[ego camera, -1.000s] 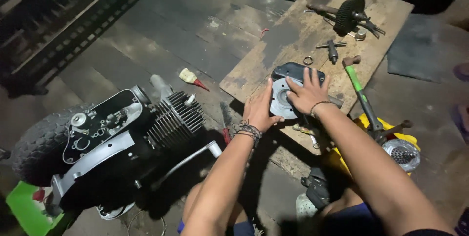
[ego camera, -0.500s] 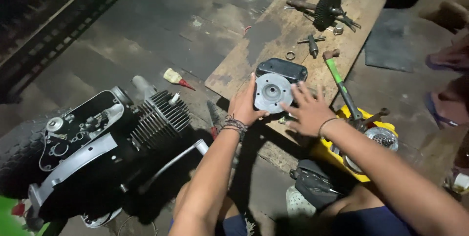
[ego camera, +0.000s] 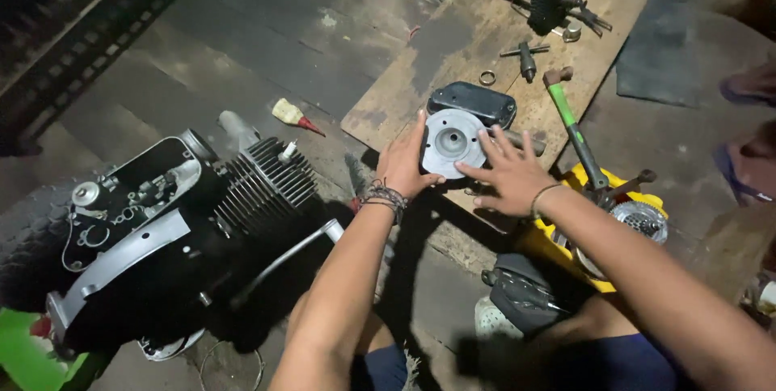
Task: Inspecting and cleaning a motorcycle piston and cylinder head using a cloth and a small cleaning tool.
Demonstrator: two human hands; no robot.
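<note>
The round metal cover [ego camera: 450, 142] is pale grey and disc-shaped, with a raised ring and a dark hollow at its centre, its face tilted up toward the camera. It sits on the near edge of a worn wooden board [ego camera: 453, 43] lying on the floor, right against a dark oval casing [ego camera: 473, 102] at its 12 o'clock. The left hand [ego camera: 404, 166] cups the disc's rim from 9 o'clock, thumb and fingers wrapped along its edge. The right hand [ego camera: 508, 174] lies flat at 4 o'clock, fingers spread wide, the fingertips [ego camera: 465, 167] touching the disc's lower rim. A green-handled hammer [ego camera: 572, 128] lies at 3 o'clock, just beside the right hand. A finned engine [ego camera: 263, 185] lies well apart at 9 o'clock, on the dark floor
</note>
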